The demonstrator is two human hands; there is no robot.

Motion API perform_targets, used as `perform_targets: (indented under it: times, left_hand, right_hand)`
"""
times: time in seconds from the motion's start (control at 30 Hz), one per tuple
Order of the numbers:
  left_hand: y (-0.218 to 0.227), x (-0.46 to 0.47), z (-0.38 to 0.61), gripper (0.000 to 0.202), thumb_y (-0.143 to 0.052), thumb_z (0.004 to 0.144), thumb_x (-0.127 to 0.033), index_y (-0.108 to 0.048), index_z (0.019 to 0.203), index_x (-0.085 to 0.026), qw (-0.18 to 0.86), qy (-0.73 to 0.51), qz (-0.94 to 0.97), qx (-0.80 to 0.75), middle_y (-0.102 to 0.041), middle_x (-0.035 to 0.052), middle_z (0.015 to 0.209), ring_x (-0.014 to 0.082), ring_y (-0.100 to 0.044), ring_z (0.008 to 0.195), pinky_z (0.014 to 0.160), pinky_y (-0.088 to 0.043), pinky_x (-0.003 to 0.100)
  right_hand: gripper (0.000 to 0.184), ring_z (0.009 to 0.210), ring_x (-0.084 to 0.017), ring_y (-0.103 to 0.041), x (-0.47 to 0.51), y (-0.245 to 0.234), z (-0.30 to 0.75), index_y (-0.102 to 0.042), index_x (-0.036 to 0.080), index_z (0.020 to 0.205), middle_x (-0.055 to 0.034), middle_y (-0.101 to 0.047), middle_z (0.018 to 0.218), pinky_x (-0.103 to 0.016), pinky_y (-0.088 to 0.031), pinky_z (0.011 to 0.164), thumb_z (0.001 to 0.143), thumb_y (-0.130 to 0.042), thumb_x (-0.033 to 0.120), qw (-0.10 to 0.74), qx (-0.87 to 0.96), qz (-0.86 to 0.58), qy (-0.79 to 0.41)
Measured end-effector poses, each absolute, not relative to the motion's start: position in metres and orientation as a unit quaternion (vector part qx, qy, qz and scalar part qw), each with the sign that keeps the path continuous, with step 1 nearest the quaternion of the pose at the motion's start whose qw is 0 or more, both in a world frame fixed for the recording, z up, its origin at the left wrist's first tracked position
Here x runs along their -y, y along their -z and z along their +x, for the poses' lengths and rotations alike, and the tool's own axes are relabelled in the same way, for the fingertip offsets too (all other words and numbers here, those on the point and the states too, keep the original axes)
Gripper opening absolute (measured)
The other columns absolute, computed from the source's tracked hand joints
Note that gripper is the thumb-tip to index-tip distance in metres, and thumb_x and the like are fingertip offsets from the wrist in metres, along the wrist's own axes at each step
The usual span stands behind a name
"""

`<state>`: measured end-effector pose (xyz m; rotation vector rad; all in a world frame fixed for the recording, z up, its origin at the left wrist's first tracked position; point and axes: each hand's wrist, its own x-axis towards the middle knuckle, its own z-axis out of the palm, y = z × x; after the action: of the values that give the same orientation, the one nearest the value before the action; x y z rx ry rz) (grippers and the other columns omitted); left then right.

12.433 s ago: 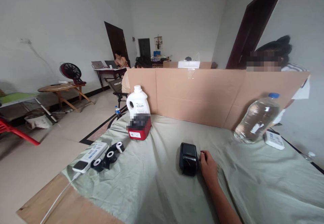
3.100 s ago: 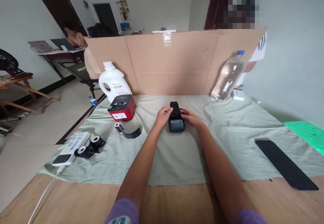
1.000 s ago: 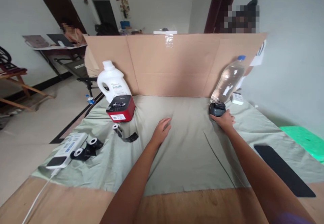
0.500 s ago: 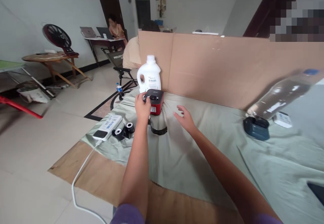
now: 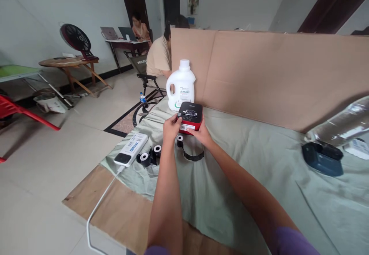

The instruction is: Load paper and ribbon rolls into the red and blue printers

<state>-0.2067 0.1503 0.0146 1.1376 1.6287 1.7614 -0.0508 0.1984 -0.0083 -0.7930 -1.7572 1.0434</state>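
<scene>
A small red and black box-shaped device (image 5: 189,117), with a dark top and a white label on its front, stands in front of a white jug. My left hand (image 5: 172,127) grips its left front corner, thumb near the top edge. Around the right side and lower front is my right hand (image 5: 201,132), its thumb by the label. Just below the device, a roll of black strip (image 5: 180,141) lies on the cloth with a length of it (image 5: 193,157) curling to the right. Left of my forearm are black rolls (image 5: 144,159) with white cores.
Behind the device stands the white jug (image 5: 181,87), before an upright cardboard panel (image 5: 259,78). A white power bank (image 5: 132,147) with a cable lies left. At right are a dark blue device (image 5: 321,159) and a clear plastic bottle (image 5: 343,122). Two people sit beyond the table.
My right hand has come in from the right and taken hold of the device. My left hand has shifted from its top to its left front corner. The view has turned slightly left.
</scene>
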Motion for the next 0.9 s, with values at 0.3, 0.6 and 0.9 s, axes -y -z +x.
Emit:
perform_targets:
  times: [0.3, 0.6, 0.9]
  left_hand:
    - [-0.073, -0.119, -0.073, 0.034, -0.064, 0.087, -0.035, -0.075, 0.113, -0.016, 0.26, -0.619, 0.556, -0.49, -0.073, 0.0071, 0.116, 0.0258, -0.07, 0.108, 0.099, -0.054, 0.038]
    - [-0.007, -0.033, 0.007, 0.054, -0.063, 0.088, -0.045, -0.063, 0.131, -0.013, 0.352, -0.605, 0.553, -0.451, -0.067, 0.0104, 0.127, 0.0275, -0.069, 0.111, 0.099, -0.056, 0.042]
    - [0.01, -0.028, 0.005, 0.056, -0.066, 0.086, -0.047, -0.063, 0.131, -0.013, 0.362, -0.613, 0.523, -0.469, -0.066, 0.0116, 0.13, 0.0287, -0.065, 0.117, 0.106, -0.051, 0.044]
  right_hand:
    - [0.11, 0.129, -0.032, -0.054, -0.14, -0.045, 0.107, -0.019, 0.019, 0.153, -0.0181, -0.053, 0.142, -0.05, -0.043, 0.11, 0.069, -0.082, 0.049, 0.55, 0.693, -0.345, -0.313]
    - [0.108, 0.135, -0.035, -0.047, -0.054, 0.008, 0.196, -0.017, 0.02, 0.155, -0.0189, -0.046, 0.147, -0.057, -0.036, 0.113, 0.072, -0.079, 0.049, 0.521, 0.707, -0.411, -0.247]
    - [0.119, 0.137, -0.039, -0.042, -0.05, 0.039, 0.194, -0.004, 0.018, 0.159, -0.021, -0.044, 0.147, -0.061, -0.035, 0.112, 0.072, -0.078, 0.053, 0.496, 0.703, -0.466, -0.205]
